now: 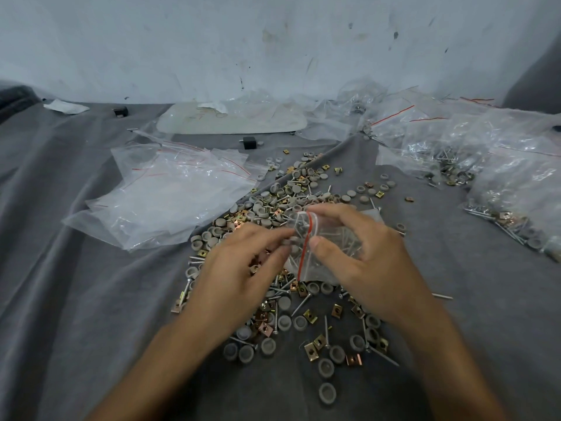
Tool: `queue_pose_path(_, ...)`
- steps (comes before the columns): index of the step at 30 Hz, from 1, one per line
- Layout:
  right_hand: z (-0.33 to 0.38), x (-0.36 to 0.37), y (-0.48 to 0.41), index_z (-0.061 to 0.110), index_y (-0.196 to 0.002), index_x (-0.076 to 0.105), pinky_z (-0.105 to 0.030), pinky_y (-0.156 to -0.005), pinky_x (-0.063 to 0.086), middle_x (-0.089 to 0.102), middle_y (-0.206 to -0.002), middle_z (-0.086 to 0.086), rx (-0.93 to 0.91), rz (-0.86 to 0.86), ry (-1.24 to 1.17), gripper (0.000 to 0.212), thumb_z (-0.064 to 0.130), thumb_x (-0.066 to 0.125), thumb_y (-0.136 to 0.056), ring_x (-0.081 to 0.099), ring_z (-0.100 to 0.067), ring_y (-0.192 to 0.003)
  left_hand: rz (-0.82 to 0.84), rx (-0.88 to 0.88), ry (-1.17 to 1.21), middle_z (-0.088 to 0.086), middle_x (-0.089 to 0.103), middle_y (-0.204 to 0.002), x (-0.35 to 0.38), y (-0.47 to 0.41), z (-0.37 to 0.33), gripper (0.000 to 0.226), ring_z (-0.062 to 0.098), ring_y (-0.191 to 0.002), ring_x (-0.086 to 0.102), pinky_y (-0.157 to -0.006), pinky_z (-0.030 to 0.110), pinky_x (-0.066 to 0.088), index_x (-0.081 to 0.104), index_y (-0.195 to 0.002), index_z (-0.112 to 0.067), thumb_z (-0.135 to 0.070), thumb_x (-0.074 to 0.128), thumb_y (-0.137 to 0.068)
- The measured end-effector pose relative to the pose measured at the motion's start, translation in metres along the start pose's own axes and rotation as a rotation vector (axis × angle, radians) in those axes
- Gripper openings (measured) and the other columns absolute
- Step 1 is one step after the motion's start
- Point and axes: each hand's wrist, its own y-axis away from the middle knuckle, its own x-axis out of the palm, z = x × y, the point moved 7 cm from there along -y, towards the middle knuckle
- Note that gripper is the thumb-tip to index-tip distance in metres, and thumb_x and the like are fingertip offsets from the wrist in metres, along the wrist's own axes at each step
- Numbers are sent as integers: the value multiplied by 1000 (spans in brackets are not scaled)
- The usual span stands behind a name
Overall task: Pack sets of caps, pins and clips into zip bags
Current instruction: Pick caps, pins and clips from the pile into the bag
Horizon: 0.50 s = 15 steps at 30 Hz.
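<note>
A small clear zip bag (pixel 326 253) with a red seal line hangs between both hands above the parts pile; pins show inside it. My right hand (pixel 361 259) pinches the bag at its red mouth with thumb and fingers. My left hand (pixel 239 265) has its fingertips at the bag's mouth, holding small parts, one a brass clip. Under the hands a heap of grey round caps (pixel 267 344), silver pins (pixel 302 303) and brass clips (pixel 311 349) is spread over the grey cloth (pixel 76 299).
A stack of empty zip bags (pixel 170 192) lies to the left of the pile. Filled bags (pixel 473 153) are heaped at the right and back right. A pale flat tray (pixel 230 120) and two small black blocks sit near the wall.
</note>
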Motion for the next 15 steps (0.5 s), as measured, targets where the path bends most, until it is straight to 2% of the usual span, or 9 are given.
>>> queue_pose_path(2, 0, 0, 0, 37, -126, 66, -15, -88, 51, 70, -111, 19, -6, 0, 3, 38, 39, 66, -88, 64, 2, -106, 39, 46, -4, -12, 64, -102, 8, 1, -4, 33, 7, -94, 62, -78, 21, 49, 67, -132, -18, -19, 63, -99)
queue_pose_path(4, -1, -1, 0, 38, -126, 66, -10, -87, 49, 70, -112, 19, -1, -7, -12, 38, 38, 65, -87, 64, 3, -107, 45, 47, 5, -8, 65, -103, 10, 2, -4, 38, 9, -95, 62, -79, 24, 50, 63, -136, -16, -17, 60, -99)
queue_pose_path(6, -1, -1, 0, 37, -126, 67, -11, -88, 50, 70, -111, 18, 2, -7, -19, 38, 38, 65, -88, 64, 3, -107, 37, 27, 15, -10, 65, -100, 10, 2, -2, 43, 7, -92, 61, -78, 25, 50, 59, -141, -19, -21, 60, -98)
queue_pose_path(8, -1, -1, 0, 37, -125, 66, -16, -88, 53, 71, -110, 20, 0, -12, -20, 37, 37, 65, -88, 65, 2, -107, 35, -26, 39, -17, 64, -97, 8, 1, 2, 48, 5, -87, 62, -75, 17, 48, 53, -145, -27, -32, 59, -98)
queue_pose_path(11, -2, -9, -1, 40, -121, 67, -24, -86, 57, 71, -109, 24, 10, -76, -69, 33, 37, 64, -88, 67, 1, -104, -47, -120, 61, -21, 64, -98, -3, 1, 14, 33, 2, -86, 62, -70, 11, 43, 60, -133, -34, -31, 60, -100)
queue_pose_path(13, -5, -17, -1, 38, -122, 67, -30, -89, 58, 71, -109, 26, 29, -145, -96, 33, 37, 64, -90, 67, 1, -105, -115, -188, 29, -26, 64, -96, -14, 1, 24, 23, 0, -88, 63, -74, 20, 47, 66, -121, -37, -30, 62, -99)
queue_pose_path(15, -6, -24, -1, 35, -123, 68, -30, -91, 56, 71, -110, 26, 36, -210, -119, 32, 36, 64, -91, 67, 2, -107, -119, -209, -43, -26, 63, -94, -18, 1, 27, 19, 2, -91, 62, -78, 30, 49, 67, -115, -37, -32, 63, -97)
